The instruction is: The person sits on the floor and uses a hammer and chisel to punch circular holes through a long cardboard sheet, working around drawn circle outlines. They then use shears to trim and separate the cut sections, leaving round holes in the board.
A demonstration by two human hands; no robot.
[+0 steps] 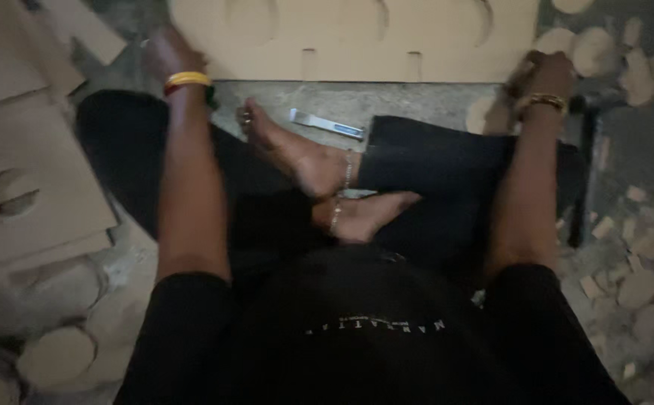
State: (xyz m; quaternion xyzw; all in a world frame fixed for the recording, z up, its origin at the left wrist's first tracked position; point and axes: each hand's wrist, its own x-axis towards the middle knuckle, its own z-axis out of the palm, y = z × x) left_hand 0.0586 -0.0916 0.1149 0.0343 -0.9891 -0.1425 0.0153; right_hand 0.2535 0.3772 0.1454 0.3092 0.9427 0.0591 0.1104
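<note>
On the floor, both hands, left hand (171, 54) and right hand (544, 75), grip the die-cut cardboard sheet's (357, 37) bottom corners, holding it steady; a blue-handled cutter (325, 124) lies near.

Person sits cross-legged on the floor (387, 101), bare feet crossed, black clothes. Left hand (171, 52) rests on the near left edge of a large cardboard sheet (357, 34) with slots and half-round cutouts; grip unclear, blurred. Right hand (543, 75) is closed on the sheet's right near corner. Yellow and red bangles (188, 79) on left wrist, gold bangle (543, 100) on right. A small white and blue cutter (325, 124) lies on the floor just beyond the feet, apart from both hands. Stacked cardboard sheets (27, 150) at left. Round cardboard offcuts (638, 75) scattered on the floor at right.
</note>
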